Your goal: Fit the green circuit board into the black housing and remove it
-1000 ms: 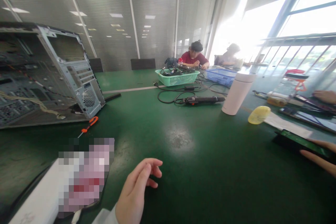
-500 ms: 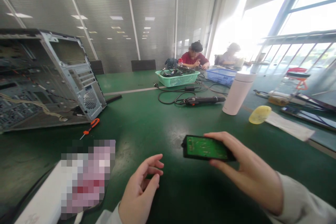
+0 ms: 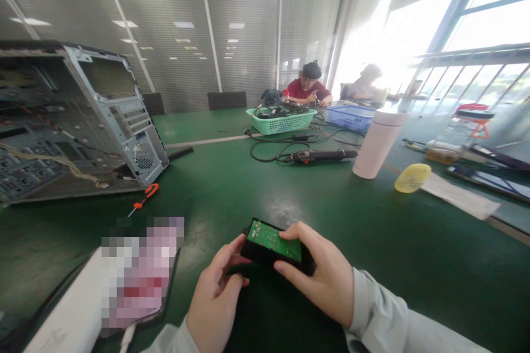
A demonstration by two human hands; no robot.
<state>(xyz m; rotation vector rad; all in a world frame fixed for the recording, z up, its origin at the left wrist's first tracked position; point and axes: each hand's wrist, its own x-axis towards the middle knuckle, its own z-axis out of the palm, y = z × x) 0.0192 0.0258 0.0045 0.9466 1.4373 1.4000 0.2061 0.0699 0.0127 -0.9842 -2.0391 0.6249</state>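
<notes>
A green circuit board [image 3: 269,239] sits in an open, black, box-shaped case [image 3: 265,257], held just above the table in front of me. My right hand [image 3: 317,273] grips the case's right end, with one finger over the board and the thumb on the near side. My left hand [image 3: 217,289] is at the case's left end, its fingertips at or touching the corner. Its thumb stays apart from the case, below it. A small dark stub [image 3: 245,230] sticks out of the case's left end.
An open computer case [image 3: 141,138] stands at left, an orange-handled screwdriver [image 3: 147,196] beside it. Nearer lie a white device [image 3: 70,309] and a blurred phone [image 3: 153,270]. Beyond are a corded electric screwdriver [image 3: 318,156], pink bottle [image 3: 376,146], green basket [image 3: 285,123] and two people.
My right hand has brought the case with the board leftward and tilted it. My left hand has barely moved; the case's left end now meets its fingertips.
</notes>
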